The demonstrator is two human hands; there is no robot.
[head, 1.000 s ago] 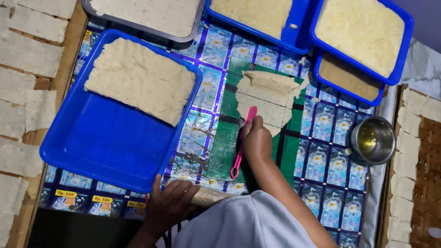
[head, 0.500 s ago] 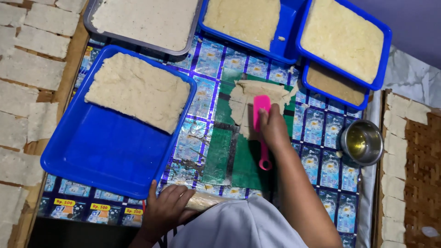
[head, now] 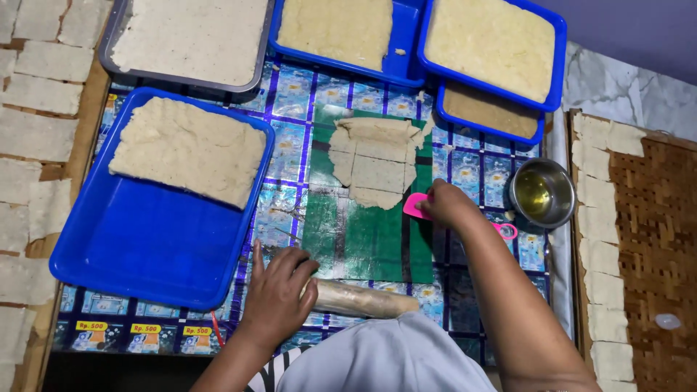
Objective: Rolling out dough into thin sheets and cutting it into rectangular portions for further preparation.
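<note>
Pink scraper [head: 415, 206], green mat [head: 370, 243], blue trays [head: 145, 247], pale beige dough [head: 374, 163], perhaps yellowish oil in the steel bowl [head: 541, 193].
</note>
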